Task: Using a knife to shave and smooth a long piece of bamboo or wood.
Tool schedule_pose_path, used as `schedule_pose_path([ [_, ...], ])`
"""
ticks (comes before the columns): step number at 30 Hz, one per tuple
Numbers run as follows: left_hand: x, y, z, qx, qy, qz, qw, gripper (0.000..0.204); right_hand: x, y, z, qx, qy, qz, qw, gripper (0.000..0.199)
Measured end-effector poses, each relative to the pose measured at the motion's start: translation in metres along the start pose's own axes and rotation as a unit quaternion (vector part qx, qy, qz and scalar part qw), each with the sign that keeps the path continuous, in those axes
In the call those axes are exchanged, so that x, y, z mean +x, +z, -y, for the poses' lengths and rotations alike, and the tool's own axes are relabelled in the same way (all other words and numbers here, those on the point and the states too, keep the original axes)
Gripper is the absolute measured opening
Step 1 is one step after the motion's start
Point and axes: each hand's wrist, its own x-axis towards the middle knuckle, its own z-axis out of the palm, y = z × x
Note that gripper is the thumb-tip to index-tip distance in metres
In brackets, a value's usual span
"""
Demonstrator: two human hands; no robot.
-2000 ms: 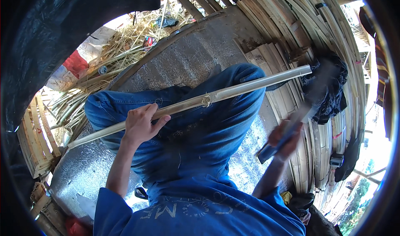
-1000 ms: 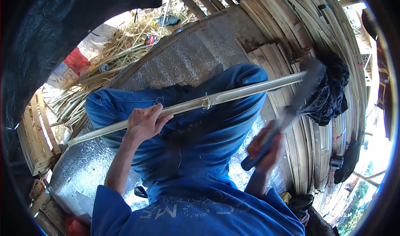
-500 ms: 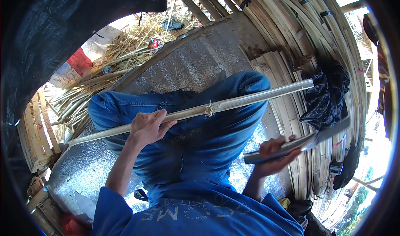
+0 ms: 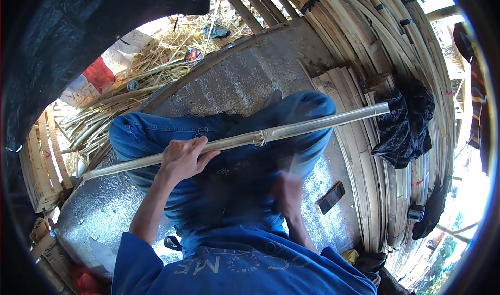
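Note:
A long split bamboo strip [image 4: 312, 125] with a rough node near its middle lies slantwise across my knees, its right end higher. My left hand [image 4: 182, 159] is closed over the strip left of the node, pressing it from above. My right hand [image 4: 287, 193] is low over my right thigh, smeared by motion, with its fingers drawn in. A faint pale streak rises from it toward the strip; this looks like the blurred blade of the knife [image 4: 298, 162], whose outline I cannot make out. The strip's left end reaches past my left knee.
Right of my thigh lies a phone [image 4: 331, 197] on the shiny floor sheet [image 4: 104, 211]. Stacked bamboo slats [image 4: 375, 191] line the right side, with black cloth [image 4: 409, 123] on them. Bamboo scraps [image 4: 104, 123] pile up at the far left. A black sheet [image 4: 78, 39] hangs upper left.
My right hand has swung left from beside the slats to over my thigh, the knife now blurred. The phone has come into view. My left hand and the bamboo strip have barely moved.

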Motion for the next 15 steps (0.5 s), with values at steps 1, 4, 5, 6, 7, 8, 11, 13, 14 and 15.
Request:
schedule_pose_path([
  [1,-0.003,0.0,0.001,0.001,-0.003,0.0,1.0,0.038,0.001,0.009,0.015,0.0,0.155,0.163,0.974,0.033],
  [4,-0.011,0.001,0.001,0.005,0.01,-0.013,1.0,0.038,0.001,-0.017,0.033,0.209,0.194,0.074,0.955,0.034],
  [5,-0.015,0.0,0.001,0.009,-0.006,-0.001,1.0,0.038,0.002,-0.034,0.041,0.218,0.123,0.061,0.966,0.038],
  [6,-0.012,-0.001,0.003,0.014,-0.018,0.004,1.0,0.039,0.009,-0.043,0.046,0.241,0.007,-0.002,0.971,0.044],
  [7,-0.011,-0.001,0.004,0.013,-0.019,0.002,1.0,0.039,0.018,-0.044,0.051,0.315,-0.005,-0.092,0.945,0.048],
  [8,-0.011,-0.001,0.005,0.016,-0.023,0.005,1.0,0.039,0.022,-0.038,0.057,0.374,-0.039,-0.107,0.92,0.048],
  [11,-0.001,0.002,0.001,0.012,-0.01,0.009,1.0,0.039,-0.003,-0.01,-0.004,0.101,-0.075,-0.042,0.991,0.044],
  [13,-0.003,0.001,0.003,0.008,-0.008,0.01,1.0,0.039,-0.001,0.007,0.004,-0.05,0.123,0.201,0.971,0.031],
  [14,-0.005,0.001,0.003,0.008,0.003,-0.01,1.0,0.039,0.0,0.002,0.009,0.046,0.141,0.169,0.975,0.031],
  [15,-0.008,0.001,0.004,0.005,0.014,-0.029,0.999,0.04,-0.001,-0.005,0.013,0.138,0.159,0.135,0.968,0.031],
])
